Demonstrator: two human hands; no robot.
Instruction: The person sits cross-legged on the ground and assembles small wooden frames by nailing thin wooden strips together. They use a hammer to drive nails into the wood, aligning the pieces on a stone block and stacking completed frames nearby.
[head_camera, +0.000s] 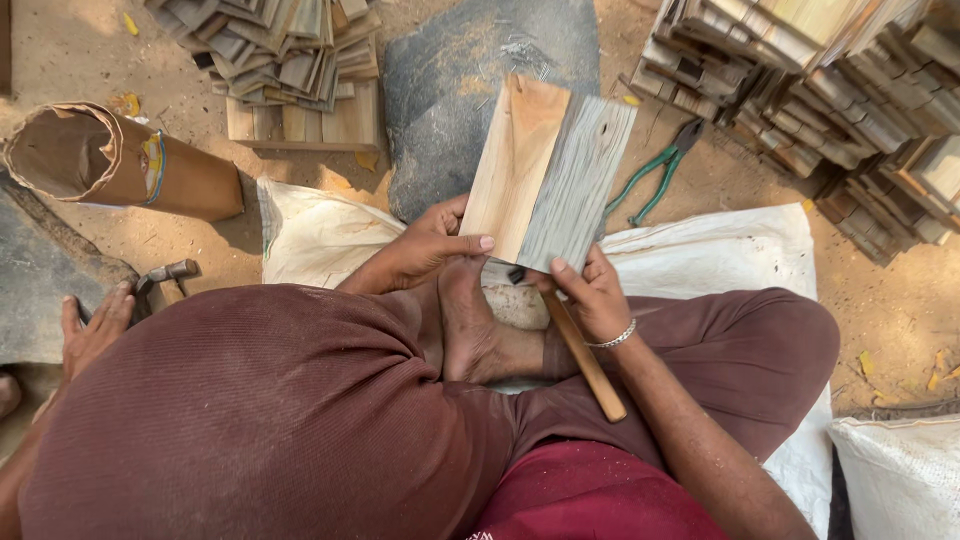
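Head view, looking straight down: the left hand (425, 250) is curled around the lower left edge of a joined wooden panel (548, 170), thumb pressed flat across its front face, fingers tucked behind. The right hand (592, 295) pinches the panel's bottom right corner, thumb on top, while the same fist is wrapped around a wooden handle (585, 355) that slants down across the lap; its head is hidden behind the panel. The panel stands tilted up and away from both hands, pale tan half on the left, grey weathered half on the right, held above a dark flat stone (450, 100). Just right of the panel, green-handled pliers (655, 175) lie on the dirt. Stacks of small wooden slats (830, 90) sit upper right, another pile (285, 50) upper left. Far left, another person's hand (95, 325) rests near a hammer (165, 275).
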